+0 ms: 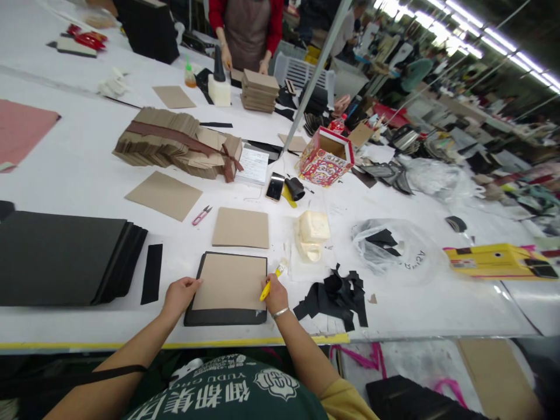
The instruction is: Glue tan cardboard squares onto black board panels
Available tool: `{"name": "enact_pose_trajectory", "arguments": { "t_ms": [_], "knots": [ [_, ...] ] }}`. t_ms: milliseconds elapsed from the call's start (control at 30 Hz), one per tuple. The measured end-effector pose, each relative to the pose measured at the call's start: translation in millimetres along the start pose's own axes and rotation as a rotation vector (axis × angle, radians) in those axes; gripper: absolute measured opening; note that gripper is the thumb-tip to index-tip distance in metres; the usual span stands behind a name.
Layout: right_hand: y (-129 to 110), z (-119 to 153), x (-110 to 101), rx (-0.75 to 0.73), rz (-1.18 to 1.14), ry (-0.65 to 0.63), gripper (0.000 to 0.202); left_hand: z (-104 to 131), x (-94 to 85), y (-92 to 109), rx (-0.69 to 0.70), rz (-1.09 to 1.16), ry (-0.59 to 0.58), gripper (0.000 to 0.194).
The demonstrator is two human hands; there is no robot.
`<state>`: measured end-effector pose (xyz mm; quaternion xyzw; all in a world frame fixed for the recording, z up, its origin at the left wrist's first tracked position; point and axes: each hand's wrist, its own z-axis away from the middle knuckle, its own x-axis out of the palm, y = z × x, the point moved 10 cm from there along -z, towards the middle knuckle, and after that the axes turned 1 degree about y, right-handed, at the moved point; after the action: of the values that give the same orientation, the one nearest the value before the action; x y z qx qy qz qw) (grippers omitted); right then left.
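Board [230,281] on sheet [223,318]; stack [55,256] to L; scraps [335,297] R

Tan board [230,281] on black sheet [223,317], brush [278,272]

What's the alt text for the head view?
A person's left hand and right hand flank a tan board lying on a black sheet, the right hand gripping a yellow brush. On the white table, a black stack sits left and black scraps lie right.

Forearms [301,344] angle inward, left fingers [191,283] bent, right fingers [269,287] curled round
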<state>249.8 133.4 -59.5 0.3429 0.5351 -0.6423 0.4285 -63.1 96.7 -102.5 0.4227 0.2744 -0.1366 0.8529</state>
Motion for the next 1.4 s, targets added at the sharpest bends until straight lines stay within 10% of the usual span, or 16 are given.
{"name": "enact_pose_trajectory", "arguments": {
  "t_ms": [333,533,633,800,933,1133,1400],
  "knots": [
    [-5,-2,3,-0.025,0.063,-0.046,0.013,-3,0.4,3,0.046,-0.024,0.000,0.032],
    [-6,-6,-2,-0.051,0.270,-0.042,0.023,-4,-18.9,39,0.212,-0.491,0.030,0.029],
    [-6,-7,-29,-0.070,0.247,0.005,0.034,11,-24.3,74,0.480,-0.647,0.117,0.028],
    [-32,-13,-83,-0.080,-0.307,0.103,0.044,72,32.9,111,1.085,-0.628,-0.107,0.030],
    [-79,-33,-52,0.014,-0.738,-0.060,0.040,85,66.5,103,1.132,-0.701,-0.211,0.038],
    [-127,-52,27,0.115,-0.880,-0.136,0.033,78,71.4,98,1.090,-0.731,-0.205,0.039],
    [-48,-45,-1,0.206,-0.745,-0.049,0.025,77,71.8,92,1.082,-0.733,-0.180,0.041]
  ]
}}
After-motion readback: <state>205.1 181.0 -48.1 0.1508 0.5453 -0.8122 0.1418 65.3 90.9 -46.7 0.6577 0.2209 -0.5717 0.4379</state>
